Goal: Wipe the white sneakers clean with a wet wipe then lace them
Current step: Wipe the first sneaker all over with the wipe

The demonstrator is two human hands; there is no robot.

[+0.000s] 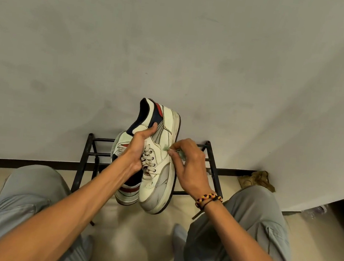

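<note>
Shoes are up in the air. We're gripping both sneakers (158, 163) w/ our left hand (137, 147), over the rack (214, 168). Our right hand (188, 165) is pinching a wipe (180, 153) on the side. Push too hard & one shoe could be slipping out, falling down.

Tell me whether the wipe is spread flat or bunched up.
Bunched up. The wipe shows only as a small crumpled wad pinched in the right hand fingertips against the side of the sneaker.
</note>
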